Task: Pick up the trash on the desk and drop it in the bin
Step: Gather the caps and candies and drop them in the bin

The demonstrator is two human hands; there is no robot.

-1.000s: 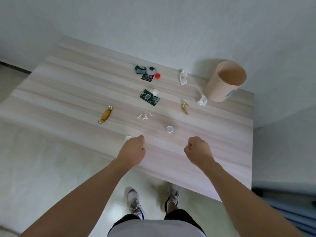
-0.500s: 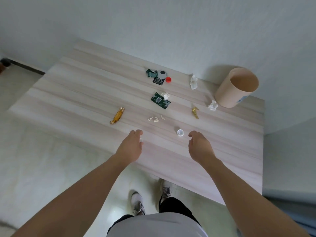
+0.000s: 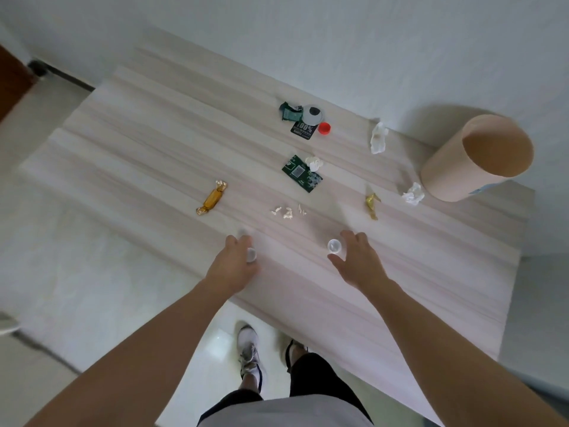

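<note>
Left of the desk (image 3: 147, 143) lies open pale floor (image 3: 77, 272), with a brown panel (image 3: 12, 78) at the far left corner. The desk's far edge meets the white wall (image 3: 308, 35). Its near edge runs slanting toward the person's shoes (image 3: 249, 346). The left half of the pale wood top is open room up to a gold-wrapped candy (image 3: 211, 197). Just inside the near edge, the left hand (image 3: 234, 266) curls its fingers round a small white cap (image 3: 251, 255). Farther in lie pale crumbs (image 3: 288, 212), a green packet (image 3: 301, 173) with a white wad (image 3: 314, 163) on it, and at the far side a green wrapper (image 3: 288, 110), a grey lid (image 3: 312, 114), a black packet (image 3: 303, 130) and a red cap (image 3: 324, 128). The right hand (image 3: 358, 263) is spread, thumb and forefinger either side of a clear cap (image 3: 334, 245) on the desk. I cannot tell if they touch it. Rightward lie a gold wrapper (image 3: 372, 202) and two tissues, one far (image 3: 378, 138), one (image 3: 413, 194) just beside the bin (image 3: 446, 167), which stands at the far right corner.
</note>
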